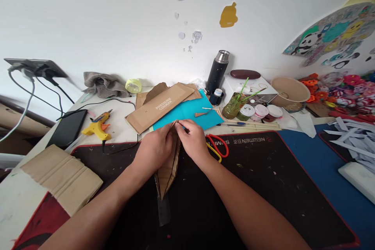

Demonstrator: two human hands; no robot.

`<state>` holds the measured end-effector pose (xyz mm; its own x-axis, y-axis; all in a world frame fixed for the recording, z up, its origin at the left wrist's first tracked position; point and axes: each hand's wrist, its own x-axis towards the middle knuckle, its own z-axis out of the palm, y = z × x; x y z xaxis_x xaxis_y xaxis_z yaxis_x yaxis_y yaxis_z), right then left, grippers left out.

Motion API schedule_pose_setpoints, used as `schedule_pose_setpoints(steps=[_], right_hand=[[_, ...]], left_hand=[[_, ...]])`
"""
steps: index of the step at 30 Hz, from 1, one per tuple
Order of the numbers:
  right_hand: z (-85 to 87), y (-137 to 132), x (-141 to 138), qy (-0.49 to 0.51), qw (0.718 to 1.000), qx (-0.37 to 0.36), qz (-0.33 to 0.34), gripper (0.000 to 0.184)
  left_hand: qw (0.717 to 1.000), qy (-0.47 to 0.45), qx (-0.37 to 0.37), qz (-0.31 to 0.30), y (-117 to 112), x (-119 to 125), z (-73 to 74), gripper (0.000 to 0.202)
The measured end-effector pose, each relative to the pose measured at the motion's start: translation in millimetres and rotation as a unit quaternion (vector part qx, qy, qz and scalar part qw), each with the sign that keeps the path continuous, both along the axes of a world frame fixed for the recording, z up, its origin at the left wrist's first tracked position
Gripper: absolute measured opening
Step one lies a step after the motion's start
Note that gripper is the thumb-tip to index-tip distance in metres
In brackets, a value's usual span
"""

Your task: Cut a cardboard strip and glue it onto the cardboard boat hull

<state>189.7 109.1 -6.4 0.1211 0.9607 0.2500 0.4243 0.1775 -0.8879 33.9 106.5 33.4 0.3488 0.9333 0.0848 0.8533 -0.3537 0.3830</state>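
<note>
My left hand [155, 148] and my right hand [191, 140] meet over the black desk mat [263, 172], both closed on a pointed, boat-like cardboard piece [167, 172]. The fingertips of both hands pinch its far tip together, where a thin stick shows. The piece's near point rests on the mat between my forearms. Red and yellow scissors [217, 146] lie just right of my right hand. A teal sheet [187, 115] lies just beyond my fingers.
A yellow glue gun [98, 127] and a black phone [68, 128] lie at the left. Cardboard pieces [159, 105] lie behind the teal sheet, folded cardboard [63, 177] at near left. A black flask [217, 71], paint jars [253, 112] and a bowl [290, 90] stand behind.
</note>
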Motion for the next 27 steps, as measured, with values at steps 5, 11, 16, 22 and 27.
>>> schedule_pose_setpoints(steps=[5,11,16,22,27], right_hand=[[-0.1,1,0,-0.005,1.000,-0.006,0.008,0.024],[1.2,2,2,0.075,0.996,-0.035,0.042,0.029],[2.7,3,4,0.216,0.966,-0.128,0.054,0.051],[5.5,2,2,0.219,0.965,-0.132,0.054,0.049],[5.1,1,2,0.212,0.967,-0.130,0.054,0.047]], left_hand=[[1.000,-0.007,-0.009,0.003,2,-1,-2.3,0.046],[0.996,-0.072,-0.046,0.009,9,-7,-6.5,0.048],[0.986,-0.152,-0.062,0.036,14,-12,-2.9,0.043],[0.978,-0.194,-0.053,0.050,15,-12,3.4,0.032],[0.979,-0.191,-0.051,0.042,13,-11,1.4,0.034]])
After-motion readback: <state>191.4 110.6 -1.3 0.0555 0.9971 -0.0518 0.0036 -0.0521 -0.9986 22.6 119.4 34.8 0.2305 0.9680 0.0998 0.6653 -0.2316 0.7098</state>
